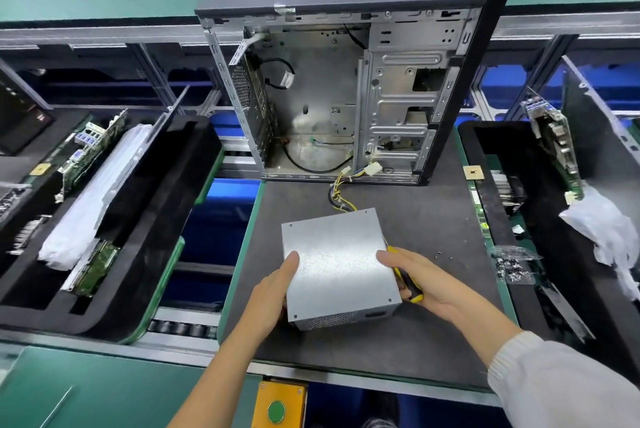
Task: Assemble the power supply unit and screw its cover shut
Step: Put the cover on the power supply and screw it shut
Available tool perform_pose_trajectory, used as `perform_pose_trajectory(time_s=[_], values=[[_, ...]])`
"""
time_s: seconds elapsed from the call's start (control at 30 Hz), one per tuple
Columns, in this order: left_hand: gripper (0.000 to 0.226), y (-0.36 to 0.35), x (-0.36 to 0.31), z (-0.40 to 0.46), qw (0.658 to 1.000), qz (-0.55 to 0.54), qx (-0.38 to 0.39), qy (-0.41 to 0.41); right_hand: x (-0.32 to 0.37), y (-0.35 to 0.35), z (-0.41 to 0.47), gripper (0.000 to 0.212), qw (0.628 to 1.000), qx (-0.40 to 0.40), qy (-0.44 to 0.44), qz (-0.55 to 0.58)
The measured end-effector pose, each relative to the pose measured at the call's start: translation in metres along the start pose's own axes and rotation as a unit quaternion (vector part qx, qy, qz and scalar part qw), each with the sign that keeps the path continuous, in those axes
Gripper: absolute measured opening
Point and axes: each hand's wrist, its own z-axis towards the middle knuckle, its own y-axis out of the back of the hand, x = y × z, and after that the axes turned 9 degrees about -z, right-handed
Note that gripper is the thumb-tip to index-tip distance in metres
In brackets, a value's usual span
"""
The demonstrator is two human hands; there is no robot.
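Observation:
A silver metal power supply unit (337,265) lies on the dark work mat (433,220), its flat cover facing up and a vent grille on the near side. Its yellow and black cable bundle (341,192) runs out the far end toward the case. My left hand (273,292) grips the unit's left near edge, thumb on the cover. My right hand (426,284) holds a yellow and black screwdriver (408,284) in its curled fingers while the thumb presses the cover's right edge. Two small loose screws (445,257) lie on the mat to the right.
An open computer tower case (346,88) stands upright at the mat's far end. Black foam trays with circuit boards (93,150) flank the left, and boards (554,147) and white wrapping sit at the right. A clear bag of screws (512,266) lies right of the mat. An orange box with a green button (277,408) sits below.

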Motion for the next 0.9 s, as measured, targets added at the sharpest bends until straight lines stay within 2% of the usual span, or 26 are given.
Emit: perform_pose_trajectory(time_s=[0.17, 0.37, 0.47, 0.53, 0.6, 0.63, 0.67, 0.73, 0.77, 0.83, 0.9], values=[[0.07, 0.002, 0.001, -0.001, 1.0, 0.008, 0.008, 0.0, -0.003, -0.004, -0.001, 0.073, 1.0, -0.015, 0.007, 0.003], [0.063, 0.004, 0.0, 0.002, 1.0, 0.03, 0.009, 0.005, 0.0, -0.004, -0.003, 0.067, 1.0, -0.012, -0.011, 0.006], [0.063, 0.005, -0.004, 0.003, 0.997, 0.074, -0.001, 0.007, 0.007, -0.005, -0.007, 0.063, 0.998, -0.019, -0.026, -0.055], [0.065, 0.01, -0.009, 0.002, 0.975, 0.214, -0.05, -0.038, 0.018, -0.002, -0.013, 0.058, 0.982, -0.063, -0.033, -0.175], [0.061, 0.015, -0.011, 0.001, 0.915, 0.367, -0.119, -0.12, 0.027, 0.004, -0.017, 0.06, 0.946, -0.135, -0.015, -0.294], [0.058, 0.015, -0.01, 0.002, 0.902, 0.379, -0.138, -0.156, 0.029, 0.008, -0.018, 0.062, 0.933, -0.166, 0.006, -0.32], [0.053, 0.015, -0.008, 0.005, 0.913, 0.344, -0.14, -0.17, 0.031, 0.01, -0.018, 0.061, 0.928, -0.192, 0.034, -0.317], [0.051, 0.009, -0.009, 0.009, 0.972, 0.156, -0.102, -0.144, 0.035, 0.009, -0.016, 0.045, 0.937, -0.229, 0.091, -0.249], [0.05, 0.004, -0.01, 0.011, 0.988, 0.069, -0.068, -0.122, 0.037, 0.006, -0.014, 0.037, 0.939, -0.236, 0.112, -0.223], [0.042, -0.007, -0.01, 0.012, 0.993, -0.016, -0.025, -0.111, 0.042, -0.003, -0.007, 0.032, 0.942, -0.227, 0.143, -0.203], [0.037, -0.014, -0.005, 0.015, 0.991, -0.044, -0.032, -0.12, 0.042, -0.011, 0.0, 0.032, 0.948, -0.206, 0.153, -0.185]])
